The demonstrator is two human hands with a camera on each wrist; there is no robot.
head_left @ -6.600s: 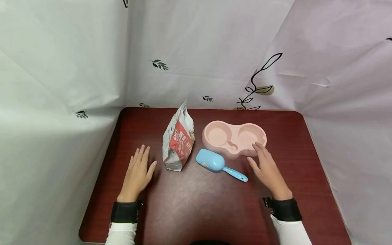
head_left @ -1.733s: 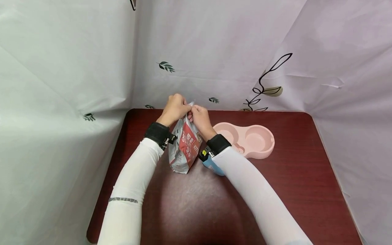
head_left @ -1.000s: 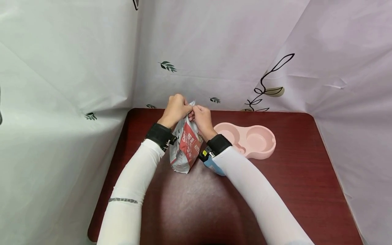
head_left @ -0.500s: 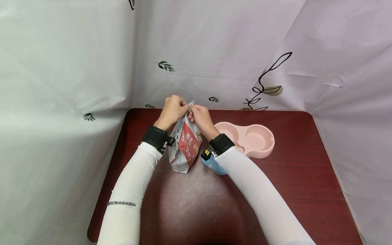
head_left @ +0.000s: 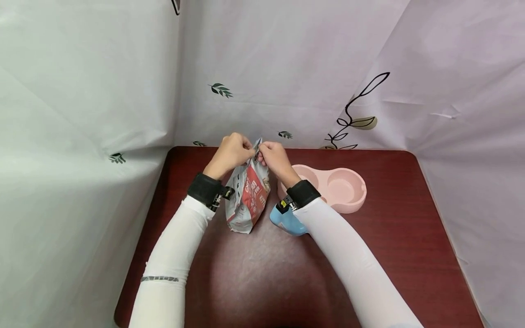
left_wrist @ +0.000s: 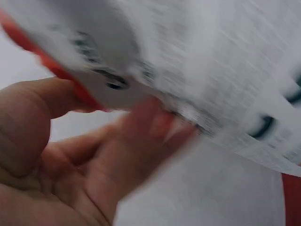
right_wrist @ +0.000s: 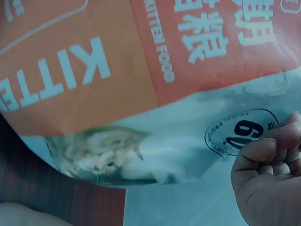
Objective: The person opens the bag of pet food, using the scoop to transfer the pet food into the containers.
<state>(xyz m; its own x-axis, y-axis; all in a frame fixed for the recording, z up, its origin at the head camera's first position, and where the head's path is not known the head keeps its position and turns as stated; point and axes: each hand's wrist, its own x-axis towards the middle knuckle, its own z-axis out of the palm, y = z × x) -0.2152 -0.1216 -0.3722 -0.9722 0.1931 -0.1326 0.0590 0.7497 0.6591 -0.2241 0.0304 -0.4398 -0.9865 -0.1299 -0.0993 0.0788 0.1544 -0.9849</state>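
A white and red bag of kitten food (head_left: 255, 193) stands upright on the table, its narrow top between my two hands. My left hand (head_left: 231, 156) pinches the left side of that top; its fingers are blurred at the bag's edge in the left wrist view. With thumb and curled fingers, my right hand (head_left: 275, 159) pinches the right side. The right wrist view shows the bag's printed front (right_wrist: 117, 89), with a kitten picture and lettering, and the right hand (right_wrist: 273, 183) at its upper edge. Below the right wrist lies a light blue scoop (head_left: 285, 222), its handle hidden by the sleeve.
Right of the bag sits a pink double bowl (head_left: 325, 176), partly covered by the right hand and wrist. The dark red table (head_left: 406, 237) meets a white patterned cloth (head_left: 279, 91) behind and at both sides.
From lying spread on either side, both hands have gone up to the bag's top and taken hold of it. Lately they have shifted slightly, the right wrist rightward, showing more of the scoop.
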